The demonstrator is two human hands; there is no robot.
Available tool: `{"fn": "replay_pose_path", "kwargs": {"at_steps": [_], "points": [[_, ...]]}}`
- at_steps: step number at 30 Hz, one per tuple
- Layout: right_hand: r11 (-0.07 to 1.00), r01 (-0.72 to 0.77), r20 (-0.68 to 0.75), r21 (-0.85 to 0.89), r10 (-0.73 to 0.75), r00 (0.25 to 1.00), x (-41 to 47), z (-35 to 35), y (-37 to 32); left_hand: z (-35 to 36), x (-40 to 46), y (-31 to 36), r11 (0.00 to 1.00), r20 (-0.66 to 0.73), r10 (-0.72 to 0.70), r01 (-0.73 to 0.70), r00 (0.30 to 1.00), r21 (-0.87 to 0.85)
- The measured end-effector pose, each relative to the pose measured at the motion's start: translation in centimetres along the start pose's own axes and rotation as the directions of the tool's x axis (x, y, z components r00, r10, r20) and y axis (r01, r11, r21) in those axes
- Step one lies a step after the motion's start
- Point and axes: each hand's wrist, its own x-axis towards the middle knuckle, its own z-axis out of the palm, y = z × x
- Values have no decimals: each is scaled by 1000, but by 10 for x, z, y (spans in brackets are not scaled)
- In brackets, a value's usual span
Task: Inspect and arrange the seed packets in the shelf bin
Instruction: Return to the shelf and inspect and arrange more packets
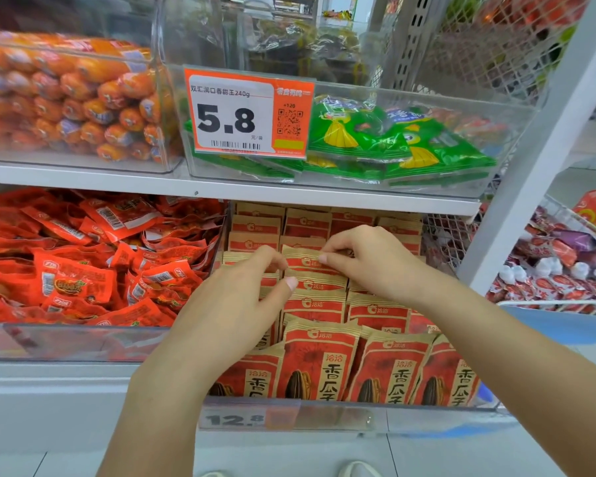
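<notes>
On shop shelf (221,189), clear bin (324,413), seed pkts (319,359)

Bare, sleeveless forearms; pale shoes (358,469).

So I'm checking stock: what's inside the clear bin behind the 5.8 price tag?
Green snack packets lie stacked flat inside the clear bin. The price tag covers the bin's left part, so what lies behind it cannot be seen.

seed packets (319,359) in shelf bin (344,420) | snack bin (76,342) left | wire basket (561,218) right
</notes>
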Motion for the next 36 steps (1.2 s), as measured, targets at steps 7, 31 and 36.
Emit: {"fn": "replay_pose_path", "kwargs": {"at_steps": [7,31,36], "points": [[991,130,-312,-14,-128,941,-20,-20,-16,0,-1,-1,1000,-12,10,-10,1000,-20],[315,131,-264,940,430,864,-97,-22,-30,7,-11,45,778,-23,175,-152,984,-609],[350,204,-376,914,547,747,-111,-27,-6,0,4,36,942,-211,104,-164,972,-292]]}}
